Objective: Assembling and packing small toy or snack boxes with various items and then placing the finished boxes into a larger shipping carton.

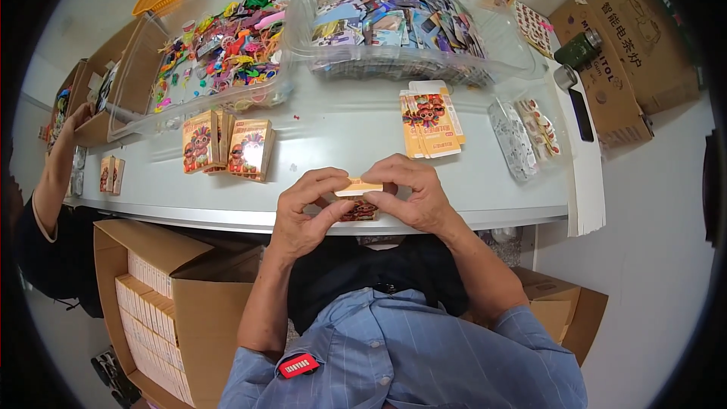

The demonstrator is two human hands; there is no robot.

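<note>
Both of my hands meet at the table's front edge around a small orange printed card box [359,210]. My left hand [309,204] grips its left side, thumb and fingers pinching near the top flap. On the other side my right hand [413,195] holds it the same way, thumb against the pale flap. Beyond my left hand stand several filled orange boxes [250,150] in a cluster. Flat, unfolded orange boxes [432,121] lie stacked past my right hand.
A clear bin of colourful small toys [235,49] and a clear bin of shiny cards [401,23] stand at the back. Bagged items [522,136] lie right. An open carton [136,257] packed with boxes sits below left. A co-worker's hand [74,121] reaches into a carton [125,121].
</note>
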